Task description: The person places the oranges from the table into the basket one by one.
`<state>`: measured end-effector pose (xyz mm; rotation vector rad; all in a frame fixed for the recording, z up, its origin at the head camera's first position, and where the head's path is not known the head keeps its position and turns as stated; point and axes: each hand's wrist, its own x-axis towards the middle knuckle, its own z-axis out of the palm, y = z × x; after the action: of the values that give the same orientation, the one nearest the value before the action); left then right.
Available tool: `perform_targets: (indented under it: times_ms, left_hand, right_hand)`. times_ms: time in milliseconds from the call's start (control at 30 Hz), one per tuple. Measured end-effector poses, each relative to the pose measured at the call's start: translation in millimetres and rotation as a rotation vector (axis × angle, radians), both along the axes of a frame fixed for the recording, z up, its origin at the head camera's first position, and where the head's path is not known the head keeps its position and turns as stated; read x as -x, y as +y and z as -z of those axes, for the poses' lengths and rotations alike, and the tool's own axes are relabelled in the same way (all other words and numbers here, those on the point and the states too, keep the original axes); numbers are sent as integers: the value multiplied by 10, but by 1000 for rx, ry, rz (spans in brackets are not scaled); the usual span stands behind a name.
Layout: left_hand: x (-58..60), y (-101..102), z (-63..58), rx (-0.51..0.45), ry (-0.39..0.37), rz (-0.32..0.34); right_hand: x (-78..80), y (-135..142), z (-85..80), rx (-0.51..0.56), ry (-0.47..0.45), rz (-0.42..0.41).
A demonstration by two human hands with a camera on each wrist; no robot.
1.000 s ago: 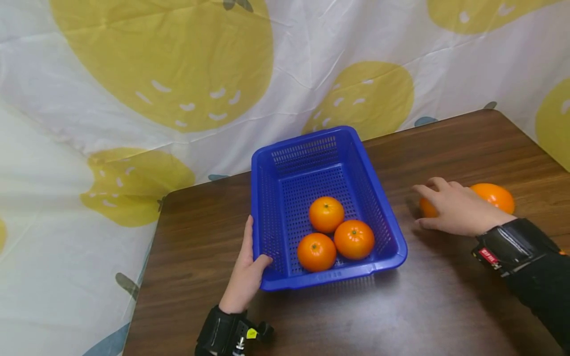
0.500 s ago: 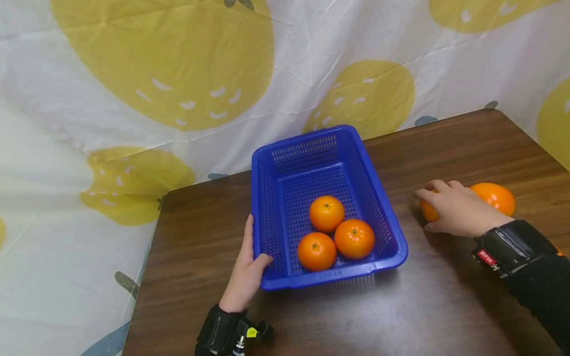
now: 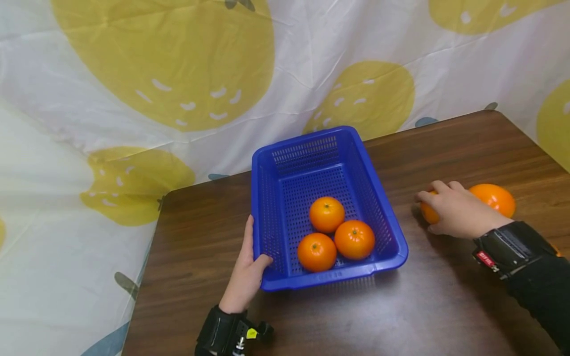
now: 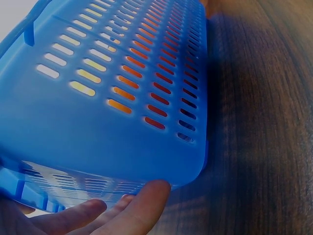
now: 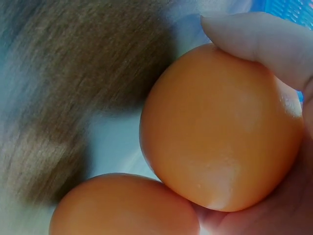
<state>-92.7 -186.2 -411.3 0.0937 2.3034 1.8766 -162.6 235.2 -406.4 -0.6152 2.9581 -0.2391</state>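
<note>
A blue perforated plastic basket stands on the table with three oranges inside, one of them the orange nearest the middle. My left hand holds its near left side, the thumb hooked over the rim and the fingers along the outer wall. In the left wrist view, those fingertips lie against the basket wall. To the right of the basket, my right hand grips another orange, which the hand partly covers. The right wrist view shows the thumb curled over this orange.
A further orange lies just right of my right hand, touching or very near the gripped one. A sliver of orange colour shows behind the right sleeve. The dark wooden table ends at a fruit-printed curtain behind.
My right hand's fingers and thumb have closed in around the orange, and the hand has shifted slightly right. The left hand and the basket have stayed in place.
</note>
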Motion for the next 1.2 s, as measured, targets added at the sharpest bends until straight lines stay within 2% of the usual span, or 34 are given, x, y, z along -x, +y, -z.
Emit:
perform_targets:
  times_ms: [267,600,933,1200]
  left_hand:
    - [3,-7,11,4,6,-1]
    - [3,3,13,-5,2,-13]
    - [7,-1,24,-16,27,1]
    - [2,8,10,-5,3,-11]
  right_hand:
    - [14,-20,-22,32,-16,-4]
    - [45,-93,-157,78,13,2]
    - [70,-176,-368,101,58,-8]
    - [96,-277,-534,120,115,-47]
